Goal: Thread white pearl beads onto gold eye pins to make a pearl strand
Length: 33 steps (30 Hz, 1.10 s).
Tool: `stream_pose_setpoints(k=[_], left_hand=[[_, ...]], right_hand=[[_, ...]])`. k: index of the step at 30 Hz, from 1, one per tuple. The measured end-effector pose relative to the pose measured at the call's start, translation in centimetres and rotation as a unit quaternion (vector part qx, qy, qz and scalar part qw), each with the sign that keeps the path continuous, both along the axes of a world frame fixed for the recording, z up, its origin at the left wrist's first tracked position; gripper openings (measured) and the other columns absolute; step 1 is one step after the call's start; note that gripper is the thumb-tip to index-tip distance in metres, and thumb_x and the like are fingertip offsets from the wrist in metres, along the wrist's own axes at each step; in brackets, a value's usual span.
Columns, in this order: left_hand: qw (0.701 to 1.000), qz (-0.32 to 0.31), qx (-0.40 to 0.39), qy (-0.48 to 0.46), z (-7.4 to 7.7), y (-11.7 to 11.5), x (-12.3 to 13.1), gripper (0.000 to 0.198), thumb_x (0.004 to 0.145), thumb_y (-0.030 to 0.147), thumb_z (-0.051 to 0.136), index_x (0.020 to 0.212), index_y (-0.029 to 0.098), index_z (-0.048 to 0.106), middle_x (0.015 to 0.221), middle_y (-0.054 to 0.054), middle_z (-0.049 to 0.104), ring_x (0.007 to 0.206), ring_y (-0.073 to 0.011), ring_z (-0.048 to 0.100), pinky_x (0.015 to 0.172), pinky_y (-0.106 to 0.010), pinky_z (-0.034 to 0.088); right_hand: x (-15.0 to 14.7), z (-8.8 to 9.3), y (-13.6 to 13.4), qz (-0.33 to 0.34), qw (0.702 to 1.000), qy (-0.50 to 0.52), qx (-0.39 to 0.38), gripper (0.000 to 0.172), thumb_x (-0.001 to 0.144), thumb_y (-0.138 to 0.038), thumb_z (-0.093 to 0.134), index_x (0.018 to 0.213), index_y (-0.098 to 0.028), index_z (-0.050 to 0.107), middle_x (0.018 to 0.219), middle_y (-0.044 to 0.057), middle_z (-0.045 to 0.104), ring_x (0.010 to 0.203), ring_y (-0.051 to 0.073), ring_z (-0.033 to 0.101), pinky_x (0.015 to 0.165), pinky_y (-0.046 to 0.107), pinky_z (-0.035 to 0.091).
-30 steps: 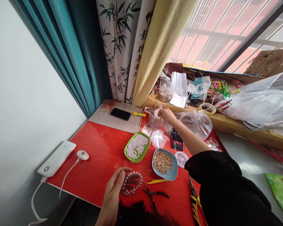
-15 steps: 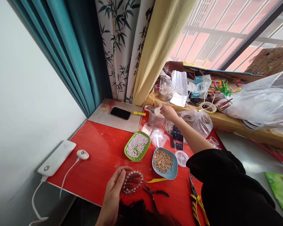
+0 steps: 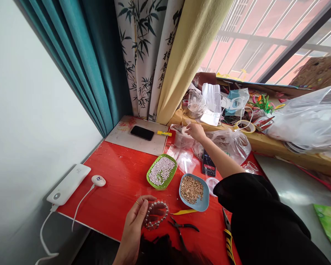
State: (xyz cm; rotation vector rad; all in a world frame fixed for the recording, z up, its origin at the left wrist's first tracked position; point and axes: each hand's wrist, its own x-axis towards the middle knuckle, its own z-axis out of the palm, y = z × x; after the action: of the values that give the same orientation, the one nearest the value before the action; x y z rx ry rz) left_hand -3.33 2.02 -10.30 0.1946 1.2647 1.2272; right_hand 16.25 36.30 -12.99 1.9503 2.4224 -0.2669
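Note:
My left hand (image 3: 136,220) curls around a ring of silver beads (image 3: 155,214) near the front edge of the red table (image 3: 118,176); a gold ring is on one finger. My right hand (image 3: 194,131) reaches far across the table, its fingers pinched on a small white piece at the mouth of a clear plastic bag (image 3: 182,139). Between the hands lie a green tray of silver beads (image 3: 161,171) and a blue dish of gold pieces (image 3: 193,190).
Black pliers (image 3: 182,227) and yellow-handled pliers (image 3: 228,235) lie at the front. A phone (image 3: 209,162) showing a timer, a thread spool (image 3: 211,183) and more bags sit by my right arm. A black phone (image 3: 142,133), a yellow stick (image 3: 164,133), a white power bank (image 3: 68,184) lie left. The cluttered sill (image 3: 264,143) runs behind.
My right hand has shifted slightly away along the bag's mouth, still pinching the white piece. My left hand keeps the bead ring in place. The view has tilted slightly.

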Motion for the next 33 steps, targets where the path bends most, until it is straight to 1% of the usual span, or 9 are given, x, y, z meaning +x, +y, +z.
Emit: stream_pose_setpoints(k=[5,11,15,22,24,30,33], left_hand=[[1.000,0.004,-0.003,-0.009,-0.1,0.0,-0.1,0.041,0.062,0.051,0.074,0.080,0.017,0.063,0.073,-0.006,0.076,0.074,-0.0226,0.071,0.062,-0.025,0.051],[1.000,0.009,-0.004,-0.020,-0.6,0.4,-0.2,0.043,0.056,0.051,0.078,0.078,0.017,0.064,0.069,-0.006,0.075,0.068,-0.0223,0.071,0.060,-0.025,0.051],[1.000,0.014,-0.010,-0.002,-0.8,0.5,-0.2,0.043,0.057,0.051,0.077,0.079,0.016,0.064,0.070,-0.007,0.075,0.065,-0.0219,0.071,0.056,-0.025,0.050],[1.000,0.021,-0.015,0.011,0.1,0.9,0.3,0.042,0.058,0.049,0.076,0.080,0.016,0.063,0.072,-0.008,0.075,0.071,-0.0261,0.071,0.060,-0.030,0.053],[1.000,0.022,-0.015,0.007,0.3,1.0,0.4,0.041,0.058,0.048,0.077,0.079,0.016,0.063,0.071,-0.008,0.075,0.070,-0.0260,0.071,0.061,-0.030,0.053],[1.000,0.014,-0.008,0.000,0.5,1.1,0.6,0.040,0.060,0.046,0.077,0.080,0.015,0.062,0.073,-0.009,0.076,0.073,-0.0268,0.072,0.063,-0.032,0.054],[1.000,0.017,-0.004,-0.006,0.6,1.1,0.6,0.039,0.061,0.045,0.077,0.081,0.016,0.061,0.074,-0.009,0.076,0.076,-0.0274,0.071,0.063,-0.031,0.054]], right_hand=[[-0.2,-0.6,-0.1,-0.006,1.000,0.006,0.002,0.028,0.089,-0.031,0.054,0.113,-0.017,0.055,0.115,0.007,0.058,0.097,0.020,0.060,0.081,0.040,0.051],[0.1,-0.9,-0.8,-0.018,0.999,0.011,0.033,0.030,0.089,-0.030,0.054,0.115,-0.016,0.054,0.115,0.007,0.058,0.096,0.020,0.060,0.080,0.041,0.051],[0.4,-1.0,-1.6,-0.036,0.999,0.000,0.037,0.030,0.089,-0.031,0.054,0.115,-0.017,0.054,0.114,0.007,0.058,0.095,0.020,0.060,0.080,0.040,0.051],[0.7,-0.6,-2.5,0.011,1.000,0.002,0.023,0.027,0.089,-0.031,0.054,0.113,-0.018,0.056,0.117,0.007,0.057,0.098,0.020,0.059,0.082,0.040,0.050],[0.7,-0.6,-2.5,0.008,1.000,0.000,0.021,0.028,0.089,-0.031,0.054,0.114,-0.018,0.055,0.116,0.007,0.058,0.097,0.020,0.059,0.081,0.040,0.050],[0.2,-0.4,-2.6,-0.034,0.999,-0.024,0.031,0.032,0.089,-0.033,0.054,0.117,-0.017,0.053,0.115,0.008,0.058,0.096,0.020,0.060,0.080,0.041,0.050],[-0.1,-0.2,-2.8,-0.026,0.999,-0.036,0.016,0.029,0.089,-0.033,0.053,0.114,-0.017,0.055,0.114,0.007,0.058,0.095,0.019,0.060,0.080,0.040,0.051]])
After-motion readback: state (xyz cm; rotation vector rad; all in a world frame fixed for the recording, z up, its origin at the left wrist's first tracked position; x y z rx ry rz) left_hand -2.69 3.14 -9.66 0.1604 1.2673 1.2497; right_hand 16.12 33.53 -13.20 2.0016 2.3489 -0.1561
